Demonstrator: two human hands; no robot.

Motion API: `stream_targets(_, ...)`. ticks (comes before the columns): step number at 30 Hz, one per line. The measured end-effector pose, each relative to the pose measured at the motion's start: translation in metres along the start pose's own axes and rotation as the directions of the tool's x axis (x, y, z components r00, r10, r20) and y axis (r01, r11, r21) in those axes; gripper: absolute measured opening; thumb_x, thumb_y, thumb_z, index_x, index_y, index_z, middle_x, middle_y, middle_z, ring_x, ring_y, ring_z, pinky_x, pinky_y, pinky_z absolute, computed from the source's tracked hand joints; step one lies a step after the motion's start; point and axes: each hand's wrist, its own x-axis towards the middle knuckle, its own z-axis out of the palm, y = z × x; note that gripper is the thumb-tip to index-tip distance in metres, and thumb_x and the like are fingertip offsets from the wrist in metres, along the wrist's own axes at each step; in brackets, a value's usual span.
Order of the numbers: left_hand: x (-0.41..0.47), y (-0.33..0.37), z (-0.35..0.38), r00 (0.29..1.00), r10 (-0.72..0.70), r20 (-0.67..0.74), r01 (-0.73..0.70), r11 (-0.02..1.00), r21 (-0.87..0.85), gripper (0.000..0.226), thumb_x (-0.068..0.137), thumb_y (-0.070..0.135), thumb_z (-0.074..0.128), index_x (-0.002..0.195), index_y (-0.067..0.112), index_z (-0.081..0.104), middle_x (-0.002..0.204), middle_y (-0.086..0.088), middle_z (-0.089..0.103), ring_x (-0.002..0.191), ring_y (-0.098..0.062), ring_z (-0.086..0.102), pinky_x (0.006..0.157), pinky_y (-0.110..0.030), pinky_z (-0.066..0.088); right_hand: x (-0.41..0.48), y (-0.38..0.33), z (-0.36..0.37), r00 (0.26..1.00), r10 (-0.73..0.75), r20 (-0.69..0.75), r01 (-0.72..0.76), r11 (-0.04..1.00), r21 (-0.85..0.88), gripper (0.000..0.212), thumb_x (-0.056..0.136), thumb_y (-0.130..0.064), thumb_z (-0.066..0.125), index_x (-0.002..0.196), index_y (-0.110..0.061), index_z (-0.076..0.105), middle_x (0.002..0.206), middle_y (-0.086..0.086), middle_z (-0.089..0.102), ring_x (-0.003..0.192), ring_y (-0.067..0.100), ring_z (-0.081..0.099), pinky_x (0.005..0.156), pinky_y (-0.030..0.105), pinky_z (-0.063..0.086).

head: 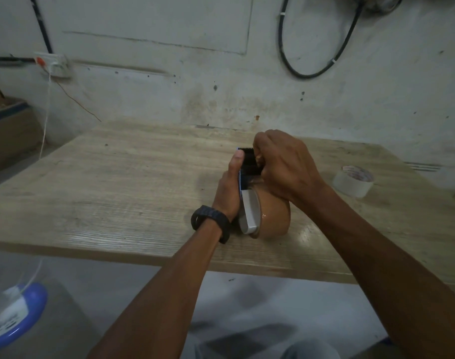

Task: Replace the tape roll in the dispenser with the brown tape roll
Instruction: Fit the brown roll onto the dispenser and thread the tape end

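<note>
The tape dispenser (249,164) stands on the wooden table (122,187), its black toothed blade end pointing away from me. The brown tape roll (273,218) sits in the dispenser, nearest to me, behind a white side piece. My left hand (229,187) grips the dispenser's left side, thumb up along the blade end. My right hand (286,167) is closed over the dispenser's front, fingers pinched by the blade. What the fingertips hold is hidden. A clear tape roll (353,180) lies flat on the table to the right, apart from both hands.
The table backs onto a stained wall with a black cable loop (317,47) and a socket (54,64). Cardboard boxes (6,125) stand at the left. A blue-rimmed plastic object (16,314) is on the floor at lower left.
</note>
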Motion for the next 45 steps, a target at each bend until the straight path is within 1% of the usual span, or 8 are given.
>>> stream_targets(10,0.002,-0.004,-0.002,1.0,-0.007,-0.028,0.006,1.0,-0.02,0.073,0.069,0.092,0.054,0.104,0.033,0.078,0.117,-0.019,0.073,0.115,-0.047,0.064,0.107,-0.072,0.04,0.003,-0.007,-0.003,1.0,-0.028,0.0,0.028,0.999,0.037,0.011,0.067,-0.009,0.061,0.075,-0.006,0.055,0.065,0.009,0.05,0.055,0.022,0.038,0.053,0.03,0.028)
stream_targets(16,0.001,-0.002,-0.002,0.999,0.016,-0.03,-0.016,1.0,-0.006,0.073,0.072,0.091,0.053,0.105,0.03,0.078,0.117,-0.019,0.073,0.115,-0.046,0.064,0.107,-0.072,0.039,0.002,-0.008,-0.001,0.997,-0.066,0.035,0.065,0.997,0.043,0.031,0.061,-0.007,0.081,0.072,-0.009,0.052,0.066,0.0,0.041,0.055,0.018,0.036,0.05,0.029,0.031)
stream_targets(22,0.001,-0.001,-0.002,1.0,0.022,0.008,-0.022,0.999,0.023,0.072,0.065,0.094,0.053,0.097,0.034,0.078,0.107,-0.017,0.074,0.109,-0.046,0.067,0.103,-0.072,0.043,0.009,-0.004,0.004,0.993,0.095,-0.071,-0.085,0.986,0.141,0.02,0.07,0.005,0.065,0.074,-0.011,0.053,0.064,-0.001,0.045,0.055,0.017,0.043,0.051,0.032,0.039)
stream_targets(27,0.003,-0.002,-0.003,0.999,0.022,-0.033,-0.021,0.999,0.033,0.072,0.067,0.094,0.052,0.093,0.032,0.079,0.107,-0.02,0.075,0.109,-0.05,0.066,0.102,-0.073,0.043,0.01,-0.008,0.003,1.0,-0.013,0.003,0.013,0.996,0.094,0.022,0.066,0.0,0.074,0.073,-0.008,0.055,0.065,0.005,0.052,0.055,0.019,0.045,0.051,0.036,0.045)
stream_targets(30,0.004,-0.003,-0.003,0.999,0.017,-0.031,-0.016,0.999,0.043,0.07,0.07,0.093,0.049,0.095,0.034,0.078,0.111,-0.02,0.075,0.111,-0.046,0.067,0.103,-0.07,0.044,0.014,-0.007,0.003,0.999,0.038,-0.038,-0.033,0.992,0.126,0.011,0.07,0.002,0.06,0.072,-0.007,0.055,0.063,0.004,0.05,0.054,0.022,0.046,0.052,0.041,0.048)
stream_targets(35,0.006,-0.004,-0.005,0.999,0.005,-0.041,-0.004,1.0,0.018,0.069,0.075,0.09,0.051,0.102,0.033,0.078,0.117,-0.021,0.073,0.116,-0.046,0.064,0.105,-0.072,0.042,0.011,-0.013,0.001,1.0,-0.03,0.006,0.029,0.991,0.13,0.011,0.068,0.002,0.062,0.073,-0.006,0.057,0.064,0.002,0.049,0.055,0.019,0.044,0.052,0.031,0.038)
stream_targets(40,0.004,-0.004,-0.003,0.999,-0.003,-0.049,0.004,1.0,0.023,0.088,0.068,0.095,0.05,0.123,0.029,0.071,0.129,-0.024,0.067,0.124,-0.047,0.059,0.109,-0.069,0.039,0.014,-0.012,0.002,0.985,0.148,-0.087,-0.119,0.955,0.273,0.016,0.069,0.007,0.052,0.07,-0.008,0.059,0.061,0.002,0.056,0.053,0.019,0.053,0.052,0.036,0.05)
stream_targets(45,0.001,0.003,-0.005,0.999,0.003,-0.05,-0.002,1.0,0.017,0.087,0.07,0.093,0.051,0.119,0.024,0.073,0.121,-0.018,0.073,0.117,-0.042,0.066,0.107,-0.068,0.042,0.017,-0.006,-0.006,0.928,0.372,-0.014,-0.304,0.779,0.549,0.024,0.07,0.013,0.06,0.072,-0.01,0.069,0.065,-0.005,0.067,0.058,0.003,0.062,0.059,0.014,0.053)
